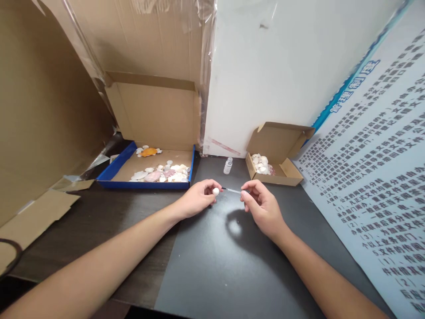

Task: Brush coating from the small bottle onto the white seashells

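A makeshift craft corner, probably within a company's office: the Chinese notice (pixel 375 190) on the right is headed as management rules and speaks of documents, while the dark desk (pixel 199 274) stands against plastic-wrapped cardboard (pixel 159 48) and a white panel (pixel 259 84) and bears open boxes (pixel 142 184) of shells (pixel 152 177)

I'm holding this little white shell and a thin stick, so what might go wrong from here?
The thin stick in the right hand has its dark tip close to the left hand, so it might touch skin. The white shell, small and rounded, could slip from that hand. The bottle standing beyond them could tip if bumped.
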`<state>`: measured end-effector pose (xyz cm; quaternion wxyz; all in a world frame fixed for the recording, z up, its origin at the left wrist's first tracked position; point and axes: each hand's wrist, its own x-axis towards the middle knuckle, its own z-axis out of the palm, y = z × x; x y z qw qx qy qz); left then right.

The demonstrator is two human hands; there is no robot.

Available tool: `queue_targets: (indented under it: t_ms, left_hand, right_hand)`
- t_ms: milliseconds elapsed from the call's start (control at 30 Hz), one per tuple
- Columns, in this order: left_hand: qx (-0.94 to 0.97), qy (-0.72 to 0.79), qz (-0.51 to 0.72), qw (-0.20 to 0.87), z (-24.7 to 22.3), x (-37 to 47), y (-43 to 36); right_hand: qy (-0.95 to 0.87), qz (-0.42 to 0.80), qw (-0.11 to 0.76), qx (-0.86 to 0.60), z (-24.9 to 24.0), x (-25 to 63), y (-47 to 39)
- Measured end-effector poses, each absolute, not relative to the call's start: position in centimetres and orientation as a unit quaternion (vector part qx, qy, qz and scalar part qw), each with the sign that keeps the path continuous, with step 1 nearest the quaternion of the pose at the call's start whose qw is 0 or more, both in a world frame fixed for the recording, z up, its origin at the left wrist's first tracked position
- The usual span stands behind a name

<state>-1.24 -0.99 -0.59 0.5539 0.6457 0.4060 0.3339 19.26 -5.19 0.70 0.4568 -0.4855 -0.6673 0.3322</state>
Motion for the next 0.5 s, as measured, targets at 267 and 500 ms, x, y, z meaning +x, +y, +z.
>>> queue_targets:
  t_ms: [267,500]
  left_hand:
    - [0.591,0.411,0.365,0.590,-0.22,-0.97,-1.38]
    - [0.618,0.406,0.344,0.578,-0.01,-0.99,-1.51]
  right_hand:
    - [-0.677,0.334,0.440,-0.486,0.53,19.23,-5.15]
    - [-0.658,0.354,0.441,-0.498,0.59,19.22,-5.43]
